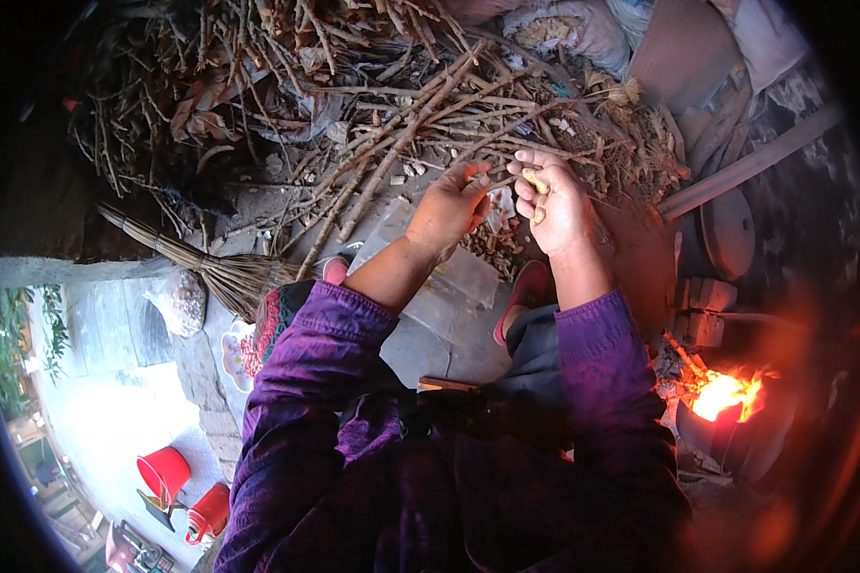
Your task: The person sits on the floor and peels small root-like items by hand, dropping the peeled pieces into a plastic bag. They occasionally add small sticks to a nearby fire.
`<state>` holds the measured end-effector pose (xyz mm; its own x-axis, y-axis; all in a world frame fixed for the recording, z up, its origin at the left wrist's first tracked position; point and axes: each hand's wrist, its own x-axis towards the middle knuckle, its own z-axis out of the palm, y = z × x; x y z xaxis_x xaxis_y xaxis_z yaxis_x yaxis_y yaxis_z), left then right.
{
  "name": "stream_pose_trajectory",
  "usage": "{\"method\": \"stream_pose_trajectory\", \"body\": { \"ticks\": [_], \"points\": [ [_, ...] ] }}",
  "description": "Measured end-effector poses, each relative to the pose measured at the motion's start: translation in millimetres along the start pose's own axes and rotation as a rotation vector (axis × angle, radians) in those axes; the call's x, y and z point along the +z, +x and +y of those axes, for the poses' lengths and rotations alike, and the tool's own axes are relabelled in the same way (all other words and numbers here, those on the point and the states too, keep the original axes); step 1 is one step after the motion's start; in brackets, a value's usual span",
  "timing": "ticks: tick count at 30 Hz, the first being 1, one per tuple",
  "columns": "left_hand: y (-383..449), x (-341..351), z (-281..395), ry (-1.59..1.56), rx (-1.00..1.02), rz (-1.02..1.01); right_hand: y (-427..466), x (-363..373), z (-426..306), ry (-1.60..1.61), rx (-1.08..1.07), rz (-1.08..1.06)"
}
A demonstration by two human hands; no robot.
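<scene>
In my right hand (555,204) a few unshelled peanuts (537,193) are held between the curled fingers and the palm. My left hand (450,208) is raised close beside it, thumb and fingertips drawn together. Whether something small sits between those fingertips I cannot tell. Below the hands, a heap of peanut shells (498,247) lies on the floor between my feet. A clear plastic sheet (466,279) is spread next to the heap. By my left sleeve stands a scalloped white plate (231,351) with pinkish shelled peanuts (249,352), partly hidden.
An open fire (727,397) burns in a stove at right, near my right elbow. Dry sticks (401,136) are piled ahead. A twig broom (208,268) lies at left, near a filled plastic bag (179,304). A red bucket (163,473) stands on the bright paving.
</scene>
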<state>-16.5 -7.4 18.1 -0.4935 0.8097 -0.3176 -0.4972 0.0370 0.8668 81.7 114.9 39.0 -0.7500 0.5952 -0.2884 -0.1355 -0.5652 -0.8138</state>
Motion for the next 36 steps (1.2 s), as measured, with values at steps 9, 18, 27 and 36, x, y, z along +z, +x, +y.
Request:
{"method": "stream_pose_trajectory", "body": {
  "ticks": [9,18,27,36],
  "points": [
    [-6.7,3.2,6.2,-0.165,-0.007,-0.168,-7.8,17.3,5.2,-0.410,-0.215,-0.172],
    [-7.2,-0.7,6.3,-0.273,-0.014,-0.106,-8.8,19.2,7.9,-0.447,-0.207,-0.189],
    [-8.6,5.8,5.6,-0.198,0.015,-0.115,-7.4,18.0,13.3,-0.448,-0.131,-0.162],
    [-8.6,-5.1,8.6,-0.410,-0.079,-0.163,-11.9,20.9,9.0,-0.390,-0.091,-0.125]
  ]
}}
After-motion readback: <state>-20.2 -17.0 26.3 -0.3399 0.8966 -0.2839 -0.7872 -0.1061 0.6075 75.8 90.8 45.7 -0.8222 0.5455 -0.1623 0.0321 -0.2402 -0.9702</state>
